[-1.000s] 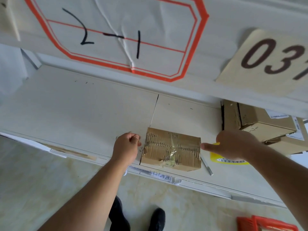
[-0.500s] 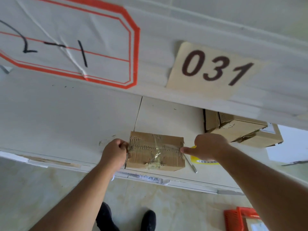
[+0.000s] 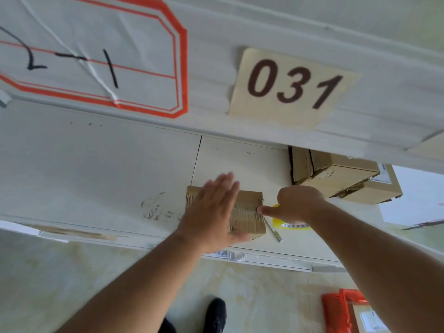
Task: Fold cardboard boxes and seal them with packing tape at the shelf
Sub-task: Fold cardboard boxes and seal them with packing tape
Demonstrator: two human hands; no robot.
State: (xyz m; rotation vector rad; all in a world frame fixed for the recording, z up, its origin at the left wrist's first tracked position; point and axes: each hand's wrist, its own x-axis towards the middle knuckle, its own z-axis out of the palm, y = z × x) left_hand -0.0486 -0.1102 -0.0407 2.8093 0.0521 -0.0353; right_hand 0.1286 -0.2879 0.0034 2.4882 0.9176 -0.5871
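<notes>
A small worn cardboard box (image 3: 248, 213) with clear tape across its top lies near the front edge of the white shelf (image 3: 96, 179). My left hand (image 3: 211, 212) lies flat on the box's left half, fingers straight and slightly blurred. My right hand (image 3: 296, 203) is curled over a yellow tape roll (image 3: 284, 224) just right of the box, and its thumb points at the box's right edge. Most of the roll is hidden under that hand.
A thin metal tool (image 3: 274, 233) lies on the shelf between box and roll. Stacked cardboard boxes (image 3: 336, 180) fill the shelf's right back. The upper shelf's front carries a "031" label (image 3: 293, 87). A red basket (image 3: 341, 308) stands on the floor at lower right.
My left hand has left the box's left edge, opened, and come down flat on the top. My right hand stays at the right edge with the roll.
</notes>
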